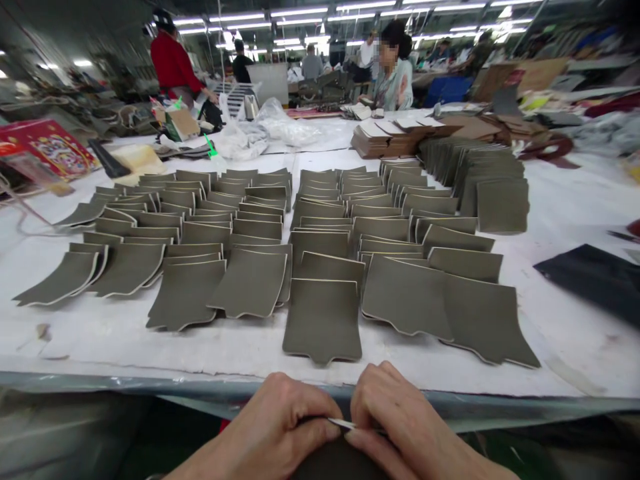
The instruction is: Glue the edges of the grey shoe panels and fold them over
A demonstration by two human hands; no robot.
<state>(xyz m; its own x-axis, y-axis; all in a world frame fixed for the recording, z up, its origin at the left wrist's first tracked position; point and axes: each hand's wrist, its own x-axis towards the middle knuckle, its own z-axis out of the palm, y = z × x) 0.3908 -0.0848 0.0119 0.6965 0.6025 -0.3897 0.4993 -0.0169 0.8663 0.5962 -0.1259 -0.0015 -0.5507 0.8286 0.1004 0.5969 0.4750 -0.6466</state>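
Observation:
At the table's front edge, my left hand [283, 423] and my right hand [395, 420] are close together, thumbs and fingers pinched. Between them is the pale edge of an olive-grey leather-like panel [340, 463], whose lower part runs out of view. The fingers cover much of the pinched edge. Just beyond my hands lies a similar cut panel [324, 317] with a small tab on its near side. Overlapping rows of such panels [255, 280] spread across the white-covered table [115, 340], their light edges showing.
A stack of the same panels [503, 203] leans at the back right, near brown stacked pieces [383, 140]. Dark sheet material [593, 277] lies at the right. Crumpled clear plastic [280, 127] and a red box [55, 147] are farther back. Several people work beyond the table.

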